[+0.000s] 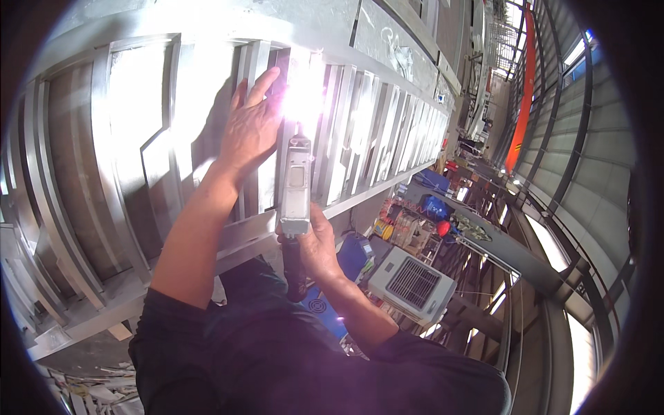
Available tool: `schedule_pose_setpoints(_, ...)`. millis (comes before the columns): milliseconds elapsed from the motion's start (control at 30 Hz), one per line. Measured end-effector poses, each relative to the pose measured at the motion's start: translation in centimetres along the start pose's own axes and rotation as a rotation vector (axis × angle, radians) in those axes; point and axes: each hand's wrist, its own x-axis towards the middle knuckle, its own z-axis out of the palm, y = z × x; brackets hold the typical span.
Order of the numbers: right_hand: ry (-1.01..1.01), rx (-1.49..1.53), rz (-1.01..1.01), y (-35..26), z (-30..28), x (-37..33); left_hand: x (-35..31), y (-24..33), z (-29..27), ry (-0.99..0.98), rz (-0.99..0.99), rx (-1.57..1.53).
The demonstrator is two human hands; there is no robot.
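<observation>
The right hand (315, 242) is wrapped around the dark grip of a boxy welding gun (296, 183), which looks rigid and weighty, best held low. The left hand (252, 128) lies spread flat against the stiff metal frame (138, 124), left of the glare.

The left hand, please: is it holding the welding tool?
No, the left hand lies open and flat against the metal frame, while the right hand grips the welding tool.
</observation>
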Motion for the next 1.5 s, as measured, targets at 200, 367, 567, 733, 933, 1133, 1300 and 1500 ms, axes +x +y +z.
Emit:
schedule_pose_setpoints(200, -0.004, -0.051, 0.004, 0.7, -0.7, -0.8, -0.3, -0.8, 0.9, -0.003, 0.013, 0.023)
schedule_pose_setpoints(367, 0.018, -0.253, -0.072, 1.0, -5.6, -5.0, -0.2, -0.8, 1.8, -0.016, 0.023, 0.143)
schedule_pose_setpoints(567, -0.076, -0.505, 0.027, -6.9, -18.3, -7.1, -0.3, -0.5, 1.7, -0.030, 0.019, 0.240)
schedule_pose_setpoints(733, -0.226, -0.701, -0.215, -15.6, -21.7, -2.5, -0.2, 0.1, 2.3, 0.023, -0.025, 0.291)
schedule_pose_setpoints(933, -0.399, -0.892, -0.399, -17.6, -19.5, 5.8, -0.7, 0.8, 3.3, 0.090, -0.077, 0.353)
schedule_pose_setpoints(1133, -0.588, -1.126, -0.626, -15.2, -18.9, 12.7, -1.0, 1.1, 3.8, 0.097, -0.117, 0.427)
schedule_pose_setpoints(1300, -0.634, -1.171, -0.679, -14.3, -19.1, 15.1, -1.2, 1.2, 4.5, 0.164, -0.111, 0.497)
schedule_pose_setpoints(1500, -0.650, -1.168, -0.759, -13.5, -18.6, 16.9, -1.2, 1.5, 4.1, 0.103, -0.124, 0.490)
